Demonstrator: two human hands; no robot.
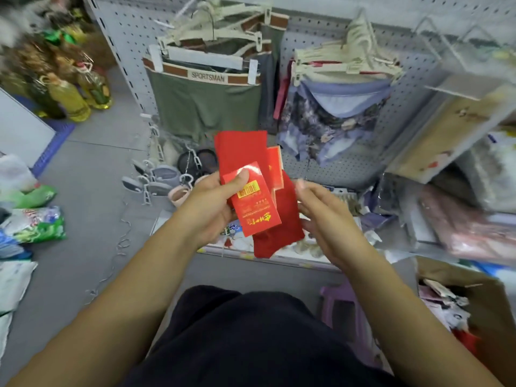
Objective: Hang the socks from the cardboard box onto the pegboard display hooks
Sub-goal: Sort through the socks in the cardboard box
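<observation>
left grip (pixel 212 210) holds red socks (pixel 240 152); box (pixel 494 311): packets (pixel 444 300)

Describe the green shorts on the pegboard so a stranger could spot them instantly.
Start at the grey pegboard wall. Left of centre hang olive-green shorts, just above the held red socks. Only their waistband reads SPORTSMAN; the neighbouring garment is blue floral.

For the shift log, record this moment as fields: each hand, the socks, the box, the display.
left hand: grips the red socks at their paper label, thumb on top
right hand: beside the socks' right edge, blurred; contact unclear
socks' state: held before the display, not yet hung
cardboard box: lower right, open, packs inside
pegboard: carries green underwear on hangers
</observation>
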